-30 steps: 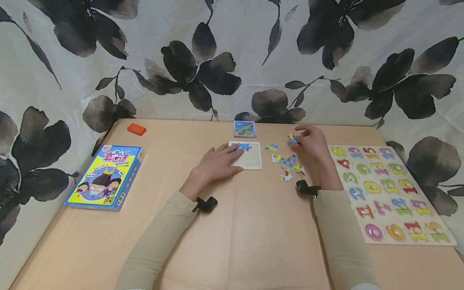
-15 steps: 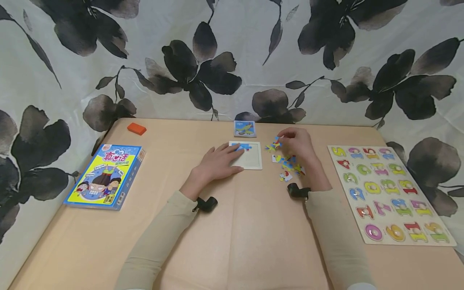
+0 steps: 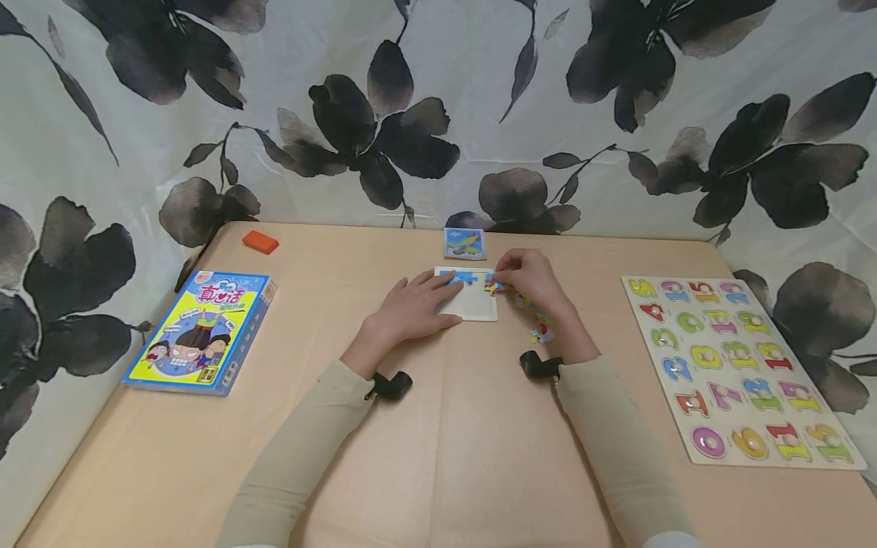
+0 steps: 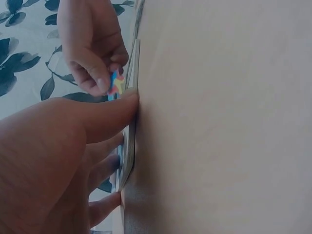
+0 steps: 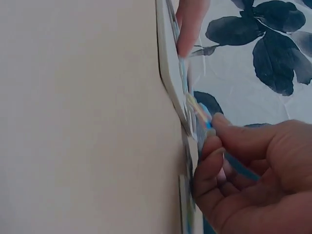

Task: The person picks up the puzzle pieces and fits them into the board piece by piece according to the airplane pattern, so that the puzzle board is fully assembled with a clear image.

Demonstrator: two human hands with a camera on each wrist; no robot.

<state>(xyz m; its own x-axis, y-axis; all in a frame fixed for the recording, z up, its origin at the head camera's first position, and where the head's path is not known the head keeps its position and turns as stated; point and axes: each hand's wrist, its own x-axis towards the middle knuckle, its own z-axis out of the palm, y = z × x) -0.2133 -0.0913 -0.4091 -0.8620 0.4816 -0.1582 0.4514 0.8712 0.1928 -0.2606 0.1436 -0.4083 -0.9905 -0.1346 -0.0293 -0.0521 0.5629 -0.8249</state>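
My right hand (image 3: 530, 278) pinches a small jigsaw piece (image 3: 492, 286), blue, yellow and red, between thumb and fingertips. In the right wrist view the piece (image 5: 201, 113) tilts over the corner of the white puzzle frame (image 5: 170, 73). With fingers spread, my left hand (image 3: 419, 308) rests on the left side of the white puzzle frame (image 3: 479, 310). Blue pieces (image 3: 467, 277) lie joined along the frame's top edge, partly under the left fingers. Several loose jigsaw pieces (image 3: 541, 333) lie under and beside the right hand, which hides many of them.
A small picture card (image 3: 464, 243) with a plane-like drawing lies behind the frame. An orange block (image 3: 260, 242) is at the back left, above a blue and yellow box (image 3: 199, 333). A board of coloured shapes (image 3: 740, 365) lies on the right. A floral cloth (image 3: 308, 205) hangs behind the table.
My right hand has moved left with the jigsaw piece, from beyond the loose pile to the frame's right edge. My left hand has stayed in place on the frame.
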